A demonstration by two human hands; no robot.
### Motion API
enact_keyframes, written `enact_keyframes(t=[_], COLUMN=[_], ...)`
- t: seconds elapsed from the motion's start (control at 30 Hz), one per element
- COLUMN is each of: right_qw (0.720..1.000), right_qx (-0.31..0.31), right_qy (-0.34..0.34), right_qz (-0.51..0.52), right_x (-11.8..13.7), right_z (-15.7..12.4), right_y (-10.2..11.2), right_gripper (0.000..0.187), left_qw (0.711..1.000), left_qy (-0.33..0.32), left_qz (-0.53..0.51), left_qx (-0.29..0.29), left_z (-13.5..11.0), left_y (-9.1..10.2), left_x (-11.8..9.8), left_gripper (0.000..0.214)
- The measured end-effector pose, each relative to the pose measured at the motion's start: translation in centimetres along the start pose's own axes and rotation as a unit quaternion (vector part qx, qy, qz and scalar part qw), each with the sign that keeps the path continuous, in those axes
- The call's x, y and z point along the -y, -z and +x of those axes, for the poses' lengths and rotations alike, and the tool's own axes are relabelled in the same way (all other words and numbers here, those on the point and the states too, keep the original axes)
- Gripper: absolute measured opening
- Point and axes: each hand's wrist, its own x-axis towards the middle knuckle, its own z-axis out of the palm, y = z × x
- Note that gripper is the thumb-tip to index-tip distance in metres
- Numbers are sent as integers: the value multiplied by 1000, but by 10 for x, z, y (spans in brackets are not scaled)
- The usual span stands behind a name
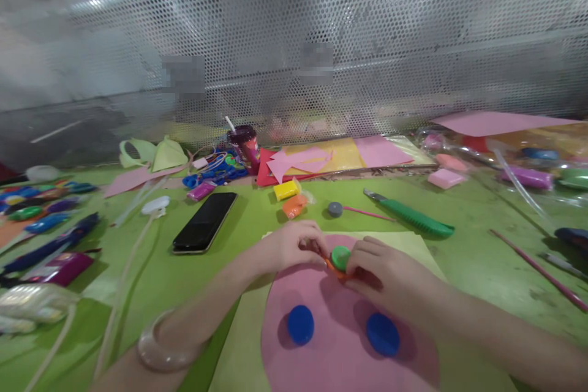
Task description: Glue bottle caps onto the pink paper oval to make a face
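Note:
A strip of orange modelling clay (339, 271) is pinched between my two hands over the top of a pink paper shape (316, 294). My left hand (298, 246) closes on its left end, while my right hand (374, 268) grips the right end, with fingertips partly hidden. Just above the strip lies a green disc (340, 257), close to my right fingers. Lower on the pink paper sit two blue discs, one on the left (301, 324) and one on the right (383, 334). Under the pink paper is a pale yellow sheet (241, 343).
Beyond my hands lie a yellow clay pack (286, 190), an orange clay pack (294, 206), a grey disc (335, 209) with a pink stick, and a green utility knife (416, 217). A phone (205, 222) and a white cable (120, 300) are leftward. A lidded cup (245, 150) stands behind.

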Motion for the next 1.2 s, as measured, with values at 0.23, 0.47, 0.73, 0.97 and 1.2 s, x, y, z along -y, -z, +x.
enact_keyframes(t=[0.23,0.47,0.73,0.97,1.2], right_qw=[1000,1000,1000,999,997], right_qx=[27,0,19,31,37], right_qy=[10,-23,-22,-23,-63], right_qz=[0,-5,-2,0,16], right_x=[-1,-1,-3,-5,-13], right_z=[-1,1,4,7,7], right_y=[5,3,5,7,6], right_gripper=[14,12,14,10,6], left_qw=[1000,999,998,995,977], left_qy=[-12,-14,-31,-34,-65], left_qz=[0,-19,13,79,202], left_qx=[-14,-28,-56,-48,1], left_z=[3,4,6,4,-1], left_y=[-1,-4,-6,-3,10], left_x=[13,16,21,16,6], left_gripper=[9,10,9,11,20])
